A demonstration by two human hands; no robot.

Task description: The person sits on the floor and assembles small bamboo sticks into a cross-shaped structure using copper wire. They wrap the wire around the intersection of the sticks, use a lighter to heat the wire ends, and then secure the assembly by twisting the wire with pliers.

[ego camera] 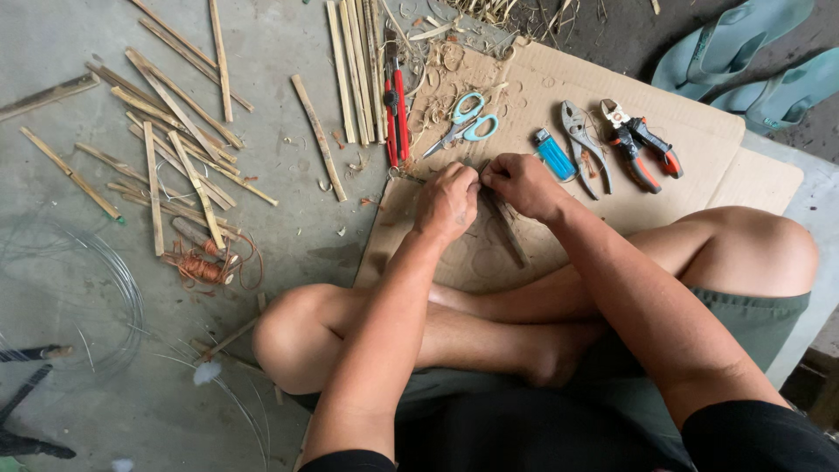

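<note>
My left hand [447,203] and my right hand [523,185] meet over a sheet of cardboard [717,166], both closed on a thin bamboo stick [507,229] that slants down towards my crossed legs. The fingertips pinch its upper end, which is partly hidden. Just beyond the hands lie light-blue scissors [466,124], a blue lighter [553,154], grey pliers [581,142] and orange-handled cutters [641,145]. A red-handled tool [396,109] lies at the cardboard's left edge.
Many split bamboo strips [179,140] are scattered on the concrete floor to the left, with a small coil of copper wire [203,267] and loops of thin steel wire [105,288]. Teal sandals [743,52] sit at the top right. Shavings litter the far edge.
</note>
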